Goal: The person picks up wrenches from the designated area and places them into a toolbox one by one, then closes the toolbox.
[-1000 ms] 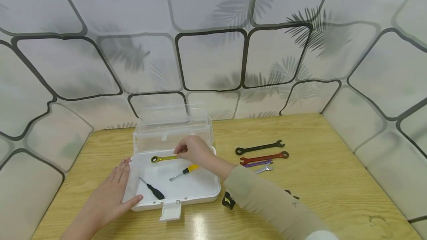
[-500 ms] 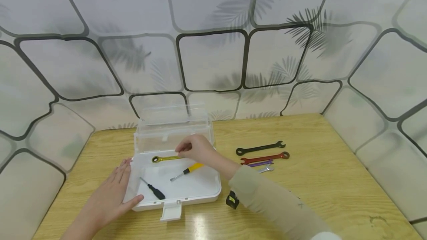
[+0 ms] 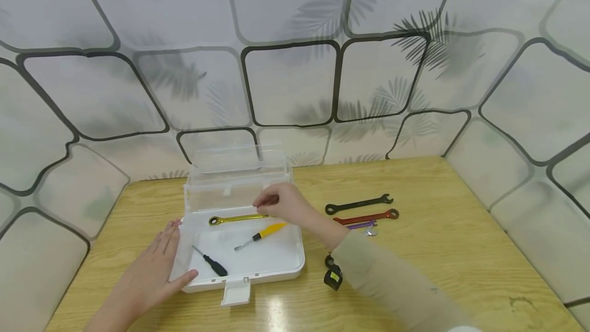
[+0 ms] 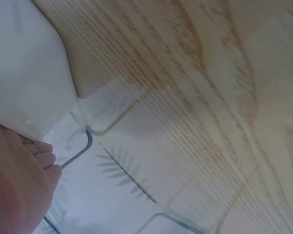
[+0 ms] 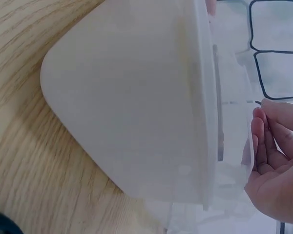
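A white plastic toolbox (image 3: 276, 263) lies with its clear lid (image 3: 239, 188) raised at the back. Inside are a yellow ratchet wrench (image 3: 237, 218), a yellow-handled screwdriver (image 3: 269, 230) and a black-handled screwdriver (image 3: 215, 266). My left hand (image 3: 147, 268) rests along the box's left edge with fingers extended. Over the right end of the yellow wrench is my right hand (image 3: 290, 205), its fingertips close to that end. The right wrist view shows the box's white side (image 5: 122, 97) and the right hand's loosely bent fingers (image 5: 271, 146), with nothing visible between them.
To the right of the box lie a black wrench (image 3: 359, 204), a red wrench (image 3: 369, 217), a purple wrench (image 3: 361, 225) and a silver wrench (image 3: 370, 231), partly covered. A black tape measure (image 3: 333, 276) sits near the right sleeve. Patterned cloth walls surround the wooden table (image 3: 461, 250).
My right hand has slid right and come off the yellow wrench, which stays in place with more of its length showing. The left hand has not moved.
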A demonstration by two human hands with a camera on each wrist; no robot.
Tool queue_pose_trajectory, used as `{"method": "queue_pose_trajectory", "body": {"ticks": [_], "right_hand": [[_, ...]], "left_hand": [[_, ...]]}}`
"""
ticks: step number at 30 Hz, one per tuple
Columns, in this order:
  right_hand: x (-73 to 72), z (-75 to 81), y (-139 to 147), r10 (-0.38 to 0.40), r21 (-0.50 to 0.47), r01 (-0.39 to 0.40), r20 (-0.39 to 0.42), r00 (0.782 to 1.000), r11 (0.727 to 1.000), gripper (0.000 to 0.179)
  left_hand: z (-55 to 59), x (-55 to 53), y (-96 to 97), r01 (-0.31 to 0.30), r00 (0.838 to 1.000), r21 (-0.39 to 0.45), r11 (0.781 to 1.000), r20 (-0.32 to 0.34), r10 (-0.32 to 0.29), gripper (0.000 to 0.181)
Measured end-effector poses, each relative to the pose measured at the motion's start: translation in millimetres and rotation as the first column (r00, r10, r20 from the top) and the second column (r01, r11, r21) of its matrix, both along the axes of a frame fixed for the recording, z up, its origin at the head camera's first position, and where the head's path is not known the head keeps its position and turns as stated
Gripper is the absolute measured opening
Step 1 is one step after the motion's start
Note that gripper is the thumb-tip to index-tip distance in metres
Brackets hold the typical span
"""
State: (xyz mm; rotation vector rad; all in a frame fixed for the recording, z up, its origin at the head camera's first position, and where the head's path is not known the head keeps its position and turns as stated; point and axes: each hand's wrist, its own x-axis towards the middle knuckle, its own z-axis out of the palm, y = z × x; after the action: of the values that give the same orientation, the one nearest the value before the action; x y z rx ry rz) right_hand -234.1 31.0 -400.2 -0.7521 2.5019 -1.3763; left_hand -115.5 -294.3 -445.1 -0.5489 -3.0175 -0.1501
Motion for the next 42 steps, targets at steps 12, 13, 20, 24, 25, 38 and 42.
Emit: {"method": "queue_pose_trajectory", "body": {"ticks": [12,13,20,24,25,38,42], "right_hand": [[-5.9,4.6,34.0,-0.073,-0.036,0.075,0.042,0.996,0.997,0.016],[-7.1,4.7,37.2,-0.081,-0.037,0.083,0.046,0.996,0.996,0.017],[-17.1,-0.1,60.2,-0.147,-0.056,0.15,0.065,0.987,0.987,0.015],[-21.5,-5.3,76.0,-0.179,-0.075,0.185,0.08,0.981,0.98,0.017],[-22.5,-6.9,80.0,-0.187,-0.08,0.194,0.088,0.978,0.978,0.018],[-32.8,-23.0,127.1,-0.288,-0.043,0.293,0.106,0.952,0.955,0.023],[-32.9,-27.8,139.7,-0.326,-0.01,0.33,0.12,0.938,0.944,0.023]], "left_hand": [[-1.0,0.2,1.3,-0.002,1.0,0.004,1.0,-0.005,0.002,0.108],[-1.0,0.1,1.2,-0.002,1.0,0.004,1.0,-0.004,0.002,0.108],[-1.1,-0.2,0.3,-0.009,1.0,0.004,1.0,0.003,0.009,0.108],[-1.0,0.3,0.0,-0.013,1.0,0.007,1.0,0.01,0.013,0.108],[-0.9,0.5,0.0,-0.013,1.0,0.008,1.0,0.011,0.013,0.108],[-1.3,1.1,0.2,-0.018,1.0,0.003,1.0,-0.001,0.018,0.109],[-1.4,1.2,0.2,-0.024,1.0,0.0,1.0,0.006,0.024,0.11]]}}
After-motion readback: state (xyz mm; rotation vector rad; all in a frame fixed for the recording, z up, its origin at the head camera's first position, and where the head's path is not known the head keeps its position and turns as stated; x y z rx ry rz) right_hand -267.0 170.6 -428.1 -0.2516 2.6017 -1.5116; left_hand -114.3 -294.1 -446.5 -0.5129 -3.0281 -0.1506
